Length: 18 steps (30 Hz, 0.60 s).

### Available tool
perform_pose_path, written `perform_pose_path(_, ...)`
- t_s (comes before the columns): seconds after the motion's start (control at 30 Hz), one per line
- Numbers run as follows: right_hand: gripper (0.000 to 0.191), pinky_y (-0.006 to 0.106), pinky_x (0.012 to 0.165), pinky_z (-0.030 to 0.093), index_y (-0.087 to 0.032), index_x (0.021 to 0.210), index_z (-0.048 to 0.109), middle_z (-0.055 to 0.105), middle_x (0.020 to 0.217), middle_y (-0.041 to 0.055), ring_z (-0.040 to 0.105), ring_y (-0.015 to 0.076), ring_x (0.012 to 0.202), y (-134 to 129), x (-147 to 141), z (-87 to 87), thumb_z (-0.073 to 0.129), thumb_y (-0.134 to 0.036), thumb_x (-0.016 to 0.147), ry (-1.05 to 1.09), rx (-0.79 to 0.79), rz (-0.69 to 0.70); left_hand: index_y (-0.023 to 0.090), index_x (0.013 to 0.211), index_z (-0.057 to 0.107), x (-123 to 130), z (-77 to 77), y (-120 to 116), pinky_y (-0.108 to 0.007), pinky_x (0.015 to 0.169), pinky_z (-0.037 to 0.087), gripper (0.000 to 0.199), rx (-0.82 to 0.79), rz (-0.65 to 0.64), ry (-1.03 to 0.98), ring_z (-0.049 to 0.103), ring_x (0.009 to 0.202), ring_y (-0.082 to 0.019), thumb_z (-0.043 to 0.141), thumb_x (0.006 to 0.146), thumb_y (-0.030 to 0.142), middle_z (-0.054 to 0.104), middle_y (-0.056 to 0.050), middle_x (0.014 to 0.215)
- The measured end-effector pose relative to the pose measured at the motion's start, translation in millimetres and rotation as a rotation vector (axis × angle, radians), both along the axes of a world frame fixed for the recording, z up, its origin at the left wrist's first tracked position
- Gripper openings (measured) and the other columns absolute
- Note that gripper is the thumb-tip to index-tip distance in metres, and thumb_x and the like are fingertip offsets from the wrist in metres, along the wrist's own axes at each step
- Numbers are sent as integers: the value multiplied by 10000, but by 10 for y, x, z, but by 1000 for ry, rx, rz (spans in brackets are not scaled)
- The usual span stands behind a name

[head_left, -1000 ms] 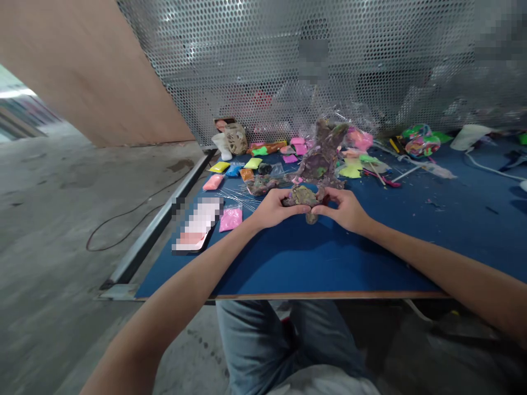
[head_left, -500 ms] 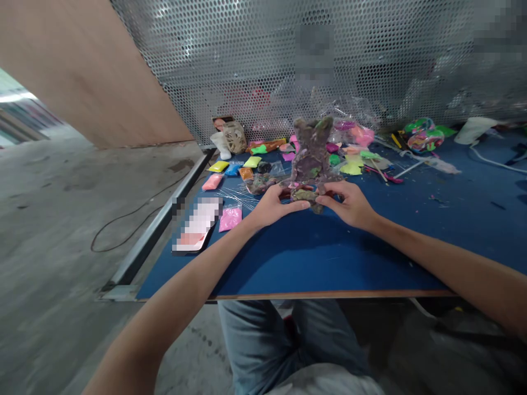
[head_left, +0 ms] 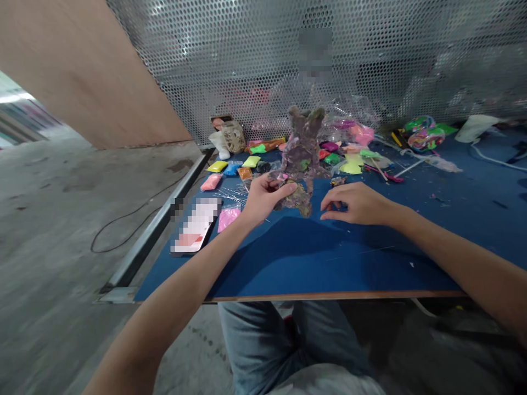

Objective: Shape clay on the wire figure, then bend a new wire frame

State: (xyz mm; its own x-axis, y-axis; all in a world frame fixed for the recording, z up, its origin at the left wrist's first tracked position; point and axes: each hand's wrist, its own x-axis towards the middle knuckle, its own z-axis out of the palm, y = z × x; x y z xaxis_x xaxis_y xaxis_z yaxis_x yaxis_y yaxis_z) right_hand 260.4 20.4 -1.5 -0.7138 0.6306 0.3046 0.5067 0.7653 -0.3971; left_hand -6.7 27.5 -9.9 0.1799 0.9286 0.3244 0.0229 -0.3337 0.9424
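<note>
At eleven o'clock I have the left hand (head_left: 263, 200) gripping the lumpy figure (head_left: 302, 153), upright at twelve; at one, the right hand (head_left: 354, 203) is empty, loosely curled, just apart. I judge this a handling step; the next move calls for steady left support. I can read no writing or brands.

Place: small craft workshop, by the look of it; rough, industrial-type room.
Floor: bare grey concrete (head_left: 69, 208), stained in patches.
Backdrop: perforated metal sheet (head_left: 247, 55) behind the bench, plain wooden board (head_left: 90, 71) to its left.
Bench: blue tabletop (head_left: 280, 263), metal rail (head_left: 158, 233) along its left side.
Craft signs: bright little packets (head_left: 218, 166), lumpy purple-brown figure (head_left: 302, 148), thin sticks (head_left: 377, 169), small scraps (head_left: 437, 199) strewn about.
</note>
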Motion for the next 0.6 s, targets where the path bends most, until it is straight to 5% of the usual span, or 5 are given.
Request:
perform_pose_path(0.1, 215, 318, 693, 431, -282, 845, 767, 745, 789, -4, 657, 179, 732, 55, 77, 10, 671, -467, 898, -25, 112, -25, 169, 841, 675, -39, 11, 61, -228, 603, 515, 324, 15, 47, -65, 601, 639, -96, 854, 710, 406, 679, 5, 756)
perform_pose_path(0.27, 248, 327, 629, 394, -248, 913, 763, 724, 763, 31, 609, 184, 666, 203, 213, -17, 616, -446, 931, 53, 275, -294, 163, 946, 665, -61, 13, 115, -259, 716, 567, 362, -24, 87, -169, 664, 744, -120, 850, 704, 359, 718, -19, 885)
perform_pose_path(0.4, 236, 333, 646, 421, -246, 1068, 737, 755, 937, 43, 639, 189, 712, 312, 291, -77, 643, -383, 900, 62, 255, -339, 161, 1071, 647, -23, -1, 69, -295, 764, 587, 436, -130, -58, -105, 710, 841, -166, 844, 730, 346, 741, -62, 990)
perform_pose_path(0.6, 184, 335, 661, 441, -248, 1013, 743, 755, 1010, 41, 668, 209, 811, 429, 365, -161, 615, -315, 901, -30, 229, -335, 156, 1119, 647, 6, -36, 28, -298, 777, 585, 404, -341, -161, 44, 718, 961, -206, 794, 805, 364, 727, -111, 1141)
